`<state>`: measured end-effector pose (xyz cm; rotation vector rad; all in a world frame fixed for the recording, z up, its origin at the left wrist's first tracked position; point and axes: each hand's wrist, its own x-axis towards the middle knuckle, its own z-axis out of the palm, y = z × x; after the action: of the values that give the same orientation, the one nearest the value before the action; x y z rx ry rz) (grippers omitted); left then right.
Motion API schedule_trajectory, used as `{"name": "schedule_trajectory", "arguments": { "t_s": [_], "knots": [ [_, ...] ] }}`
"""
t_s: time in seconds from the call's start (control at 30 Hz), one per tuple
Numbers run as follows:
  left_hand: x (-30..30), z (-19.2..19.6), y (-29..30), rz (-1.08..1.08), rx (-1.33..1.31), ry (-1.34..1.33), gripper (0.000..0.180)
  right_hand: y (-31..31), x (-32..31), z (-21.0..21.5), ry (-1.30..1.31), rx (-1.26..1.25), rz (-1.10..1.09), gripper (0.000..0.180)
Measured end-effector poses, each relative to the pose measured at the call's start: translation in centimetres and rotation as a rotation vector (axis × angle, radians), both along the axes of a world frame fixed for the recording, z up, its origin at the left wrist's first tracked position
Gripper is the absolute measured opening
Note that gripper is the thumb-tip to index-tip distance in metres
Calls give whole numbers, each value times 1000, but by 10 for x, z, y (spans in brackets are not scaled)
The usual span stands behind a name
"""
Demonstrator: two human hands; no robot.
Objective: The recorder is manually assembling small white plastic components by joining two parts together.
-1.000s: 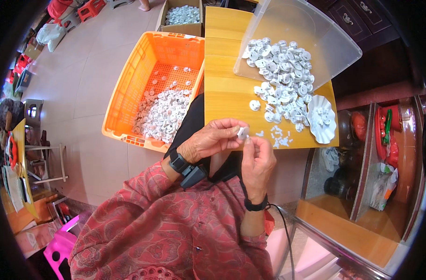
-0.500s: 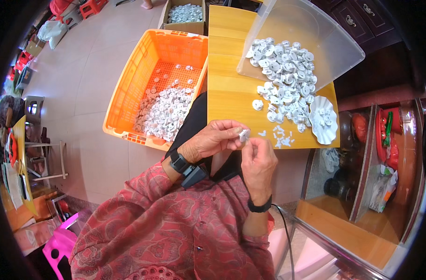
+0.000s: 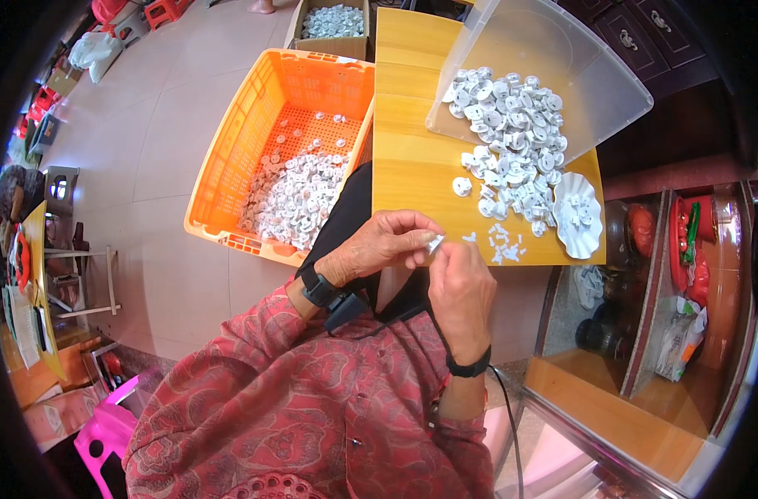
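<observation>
My left hand [image 3: 393, 243] pinches a small round white plastic part [image 3: 434, 244] between thumb and fingers, just off the table's near edge. Close against that part, my right hand [image 3: 462, 287] has its fingers pressed together; whatever is in them is hidden. A heap of similar white plastic parts [image 3: 512, 116] covers the right side of the yellow wooden table [image 3: 408, 108]. One single part [image 3: 461, 186] lies apart from the heap. Several tiny white pieces [image 3: 504, 243] are scattered near the table's front edge, beside a scalloped white dish [image 3: 572, 245] holding more small white pieces.
To the left of the table stands an orange plastic crate [image 3: 221, 158] with many white round parts inside. Behind it is a cardboard box [image 3: 346, 46] of similar parts. A clear plastic bin [image 3: 612, 91] lies tipped behind the heap. Open shelves [image 3: 637, 333] stand at right.
The white part in my left hand has turned so that it shows more edge-on. My right hand has shifted slightly and stays close to it.
</observation>
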<state>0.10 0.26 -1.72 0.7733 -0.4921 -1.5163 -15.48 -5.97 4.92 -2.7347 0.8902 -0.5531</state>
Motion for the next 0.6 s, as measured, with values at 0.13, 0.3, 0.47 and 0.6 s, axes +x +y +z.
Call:
{"name": "schedule_trajectory", "arguments": {
  "t_s": [0.13,0.3,0.47,0.6],
  "knots": [
    [1,-6,-1,10,12,7,22,-1,2,-11,-282,261,-9,9],
    [1,-11,-1,53,-9,175,24,2,-2,-14,-344,400,-52,10],
    [1,-16,0,42,-11,134,27,3,-1,-15,-352,335,-57,8],
    [-1,-13,-1,48,11,129,24,3,0,-20,-338,270,-44,8]
  ]
}}
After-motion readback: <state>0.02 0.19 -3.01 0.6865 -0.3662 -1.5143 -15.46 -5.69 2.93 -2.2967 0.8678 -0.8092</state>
